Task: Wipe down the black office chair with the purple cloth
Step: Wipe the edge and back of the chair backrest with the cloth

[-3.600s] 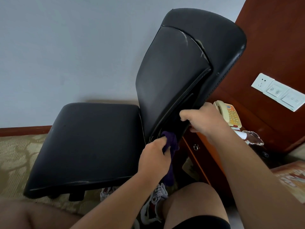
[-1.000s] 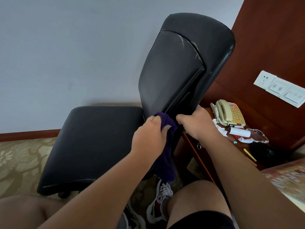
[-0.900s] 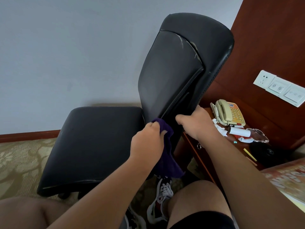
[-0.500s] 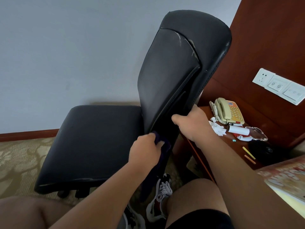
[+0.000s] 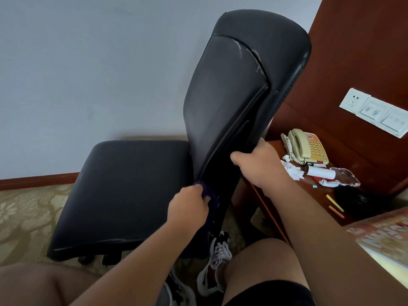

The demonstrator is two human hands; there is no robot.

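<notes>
- An office chair (image 5: 136,191) is standing against the wall (image 5: 88,62), its seat lying to the left and its backrest (image 5: 238,89) rising to the right.
- The left hand (image 5: 187,208) is pressing a cloth (image 5: 208,195) against the backrest's lower edge, just where it is meeting the seat.
- The right hand (image 5: 258,166) is gripping the backrest's near edge — above and to the right of the left hand.
- A side table (image 5: 313,195) is standing right of the chair, behind the right forearm.
- A telephone (image 5: 305,147) is sitting on the table's far end, with crumpled tissue (image 5: 292,170) just in front of it.
- A switch panel (image 5: 375,112) is sitting on the wooden wall above the telephone.
- Two knees and a shoe (image 5: 217,261) are showing nearest the camera — the shoe lying below the chair.
</notes>
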